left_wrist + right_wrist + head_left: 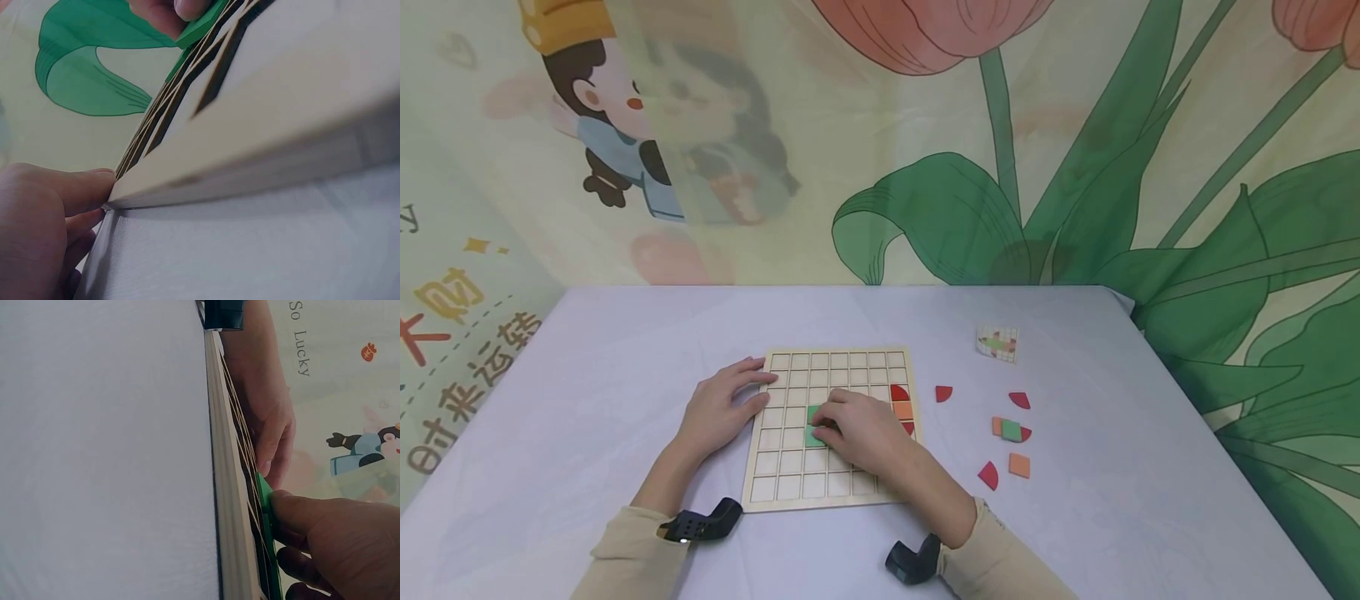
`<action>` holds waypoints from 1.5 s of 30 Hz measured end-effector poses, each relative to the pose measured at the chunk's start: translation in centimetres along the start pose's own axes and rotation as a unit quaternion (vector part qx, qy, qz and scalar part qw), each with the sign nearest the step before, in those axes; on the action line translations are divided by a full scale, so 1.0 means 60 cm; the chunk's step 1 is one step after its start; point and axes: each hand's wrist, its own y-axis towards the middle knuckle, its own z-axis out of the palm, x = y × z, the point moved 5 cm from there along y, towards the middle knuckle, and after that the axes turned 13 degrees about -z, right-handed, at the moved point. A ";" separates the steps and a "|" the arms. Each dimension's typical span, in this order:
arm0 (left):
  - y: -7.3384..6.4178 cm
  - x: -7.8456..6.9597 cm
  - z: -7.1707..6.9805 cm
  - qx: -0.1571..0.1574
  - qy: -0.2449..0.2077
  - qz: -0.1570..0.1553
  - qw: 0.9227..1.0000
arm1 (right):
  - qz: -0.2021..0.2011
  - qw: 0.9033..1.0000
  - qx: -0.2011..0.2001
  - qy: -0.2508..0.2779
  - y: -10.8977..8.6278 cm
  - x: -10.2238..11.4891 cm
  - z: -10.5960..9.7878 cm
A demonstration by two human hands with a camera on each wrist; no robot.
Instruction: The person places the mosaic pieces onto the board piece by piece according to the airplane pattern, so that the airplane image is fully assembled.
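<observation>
A wooden grid board (775, 505) lies on the white table. My left hand (718, 404) touches its left edge with extended fingertips, the thumb spread apart from them. Over the middle of the grid, my right hand (865, 429) pinches a green square tile (263, 486) between thumb and fingers; the tile is tilted against the board. Other green (813, 438) shows at the fingertips in the head view, partly covered by the hand. Along the board's right side sit a red quarter-round piece (899, 392), an orange square (902, 410) and another red piece (908, 427), partly hidden.
Right of the board lie loose red quarter-rounds (943, 393), an orange square (1019, 465) and a green square (1011, 431) overlapping orange and red pieces. A small printed pattern card (997, 343) lies farther back. A printed cloth backdrop (820, 125) rises behind the table.
</observation>
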 end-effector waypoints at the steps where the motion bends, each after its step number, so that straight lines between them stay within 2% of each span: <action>1: 0.000 0.000 0.000 0.000 0.000 0.000 1.000 | 0.000 1.000 0.001 0.000 0.000 0.000 -0.001; 19: -0.001 0.000 -0.001 -0.004 0.000 0.003 1.000 | -0.012 1.000 0.006 0.010 -0.001 -0.002 -0.010; 25: -0.001 0.000 -0.001 -0.012 0.002 0.007 1.000 | 0.016 1.000 0.012 0.012 -0.006 -0.027 -0.032; 29: -0.001 0.000 -0.001 -0.010 0.006 0.005 1.000 | 0.068 0.998 0.006 0.012 -0.017 -0.063 -0.066; 32: -0.001 0.000 0.000 -0.008 0.005 0.003 1.000 | 0.135 0.990 0.019 0.039 -0.037 -0.102 -0.091; 36: -0.001 0.000 0.001 -0.008 0.005 0.004 1.000 | 0.220 0.971 0.049 0.076 -0.080 -0.157 -0.124; 40: -0.001 -0.001 0.001 -0.009 0.007 0.005 1.000 | 0.268 0.955 0.086 0.094 -0.134 -0.199 -0.154; 45: -0.001 -0.001 0.000 -0.009 0.006 0.005 1.000 | 0.307 0.937 0.141 0.088 -0.185 -0.228 -0.170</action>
